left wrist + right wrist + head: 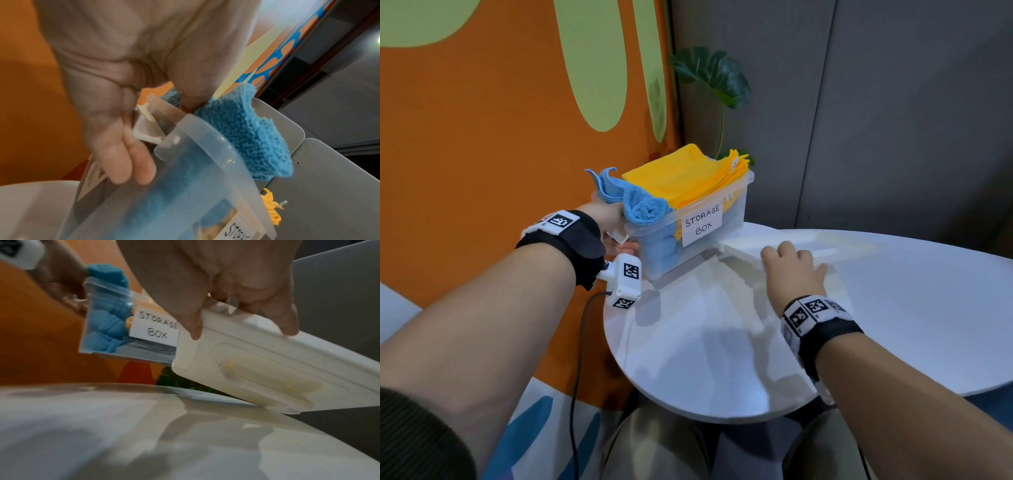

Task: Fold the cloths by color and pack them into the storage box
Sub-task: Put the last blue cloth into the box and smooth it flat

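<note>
Your left hand grips the clear storage box at centre frame, its paper label reading "STORAGE BOX". Your right hand, centre right, holds the white lid by its edge.

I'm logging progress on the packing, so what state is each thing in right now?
Clear plastic storage box: open, lid off, overfilled.
Blue terry cloths: in the box's left part, top one bulging over the rim.
Yellow cloths: folded, stacked above the rim.
White plastic lid: tilted, one edge on the table.
Left hand: holds the box's end.
Right hand: grips the lid.
</note>
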`<state>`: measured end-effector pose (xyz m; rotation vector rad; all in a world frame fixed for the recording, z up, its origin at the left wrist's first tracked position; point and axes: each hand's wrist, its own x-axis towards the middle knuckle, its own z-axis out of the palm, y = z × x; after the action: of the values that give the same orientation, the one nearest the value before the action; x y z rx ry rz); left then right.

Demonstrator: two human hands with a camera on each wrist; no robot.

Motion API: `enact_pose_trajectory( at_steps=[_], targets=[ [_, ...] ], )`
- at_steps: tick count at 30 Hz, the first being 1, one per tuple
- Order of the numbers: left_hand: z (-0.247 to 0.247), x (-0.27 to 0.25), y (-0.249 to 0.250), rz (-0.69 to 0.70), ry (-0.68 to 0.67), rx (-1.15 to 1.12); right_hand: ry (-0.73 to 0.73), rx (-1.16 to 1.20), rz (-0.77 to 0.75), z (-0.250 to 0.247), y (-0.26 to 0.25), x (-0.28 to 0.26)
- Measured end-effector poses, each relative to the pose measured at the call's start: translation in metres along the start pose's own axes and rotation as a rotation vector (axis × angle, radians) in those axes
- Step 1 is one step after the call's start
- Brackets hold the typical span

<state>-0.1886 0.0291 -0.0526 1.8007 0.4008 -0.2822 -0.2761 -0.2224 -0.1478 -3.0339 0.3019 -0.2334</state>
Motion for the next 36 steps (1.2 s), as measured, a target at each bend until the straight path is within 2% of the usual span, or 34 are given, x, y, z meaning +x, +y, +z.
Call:
enact_pose_trajectory(
  at_steps=[3,5,9,11,14,18,21,24,32,36],
  targets=[
    [-0.003,-0.002,-0.002,-0.027,-0.007,-0.014,0.037,0.151,0.146,-0.004,0.012,0.007],
    [-0.003,-0.005,-0.004,-0.018,-0.021,-0.003,0.123,0.235,0.201,-0.005,0.019,0.013],
    [-0.002,-0.005,-0.012,-0.025,-0.080,-0.028,0.296,0.272,0.216,-0.008,0.025,0.025],
    [-0.002,-0.005,-0.020,-0.038,-0.133,-0.108,0.384,0.268,0.209,-0.009,0.027,0.029],
    [0.000,-0.004,-0.024,-0.041,-0.131,-0.217,0.476,0.272,0.204,-0.010,0.031,0.030],
    [0.001,0.006,-0.018,0.010,0.019,-0.113,0.520,0.341,0.252,-0.012,0.035,0.031],
    [-0.001,0.009,-0.022,0.007,-0.036,-0.033,0.561,0.404,0.273,-0.015,0.034,0.035],
    [-0.001,0.008,-0.028,-0.040,-0.139,-0.024,0.619,0.454,0.239,-0.021,0.027,0.039],
    [0.014,0.006,-0.030,-0.085,-0.244,0.194,0.737,0.596,0.099,-0.065,0.000,0.040],
    [0.022,0.003,-0.031,-0.084,-0.321,0.277,0.803,0.672,-0.083,-0.082,-0.020,0.037]
  ],
)
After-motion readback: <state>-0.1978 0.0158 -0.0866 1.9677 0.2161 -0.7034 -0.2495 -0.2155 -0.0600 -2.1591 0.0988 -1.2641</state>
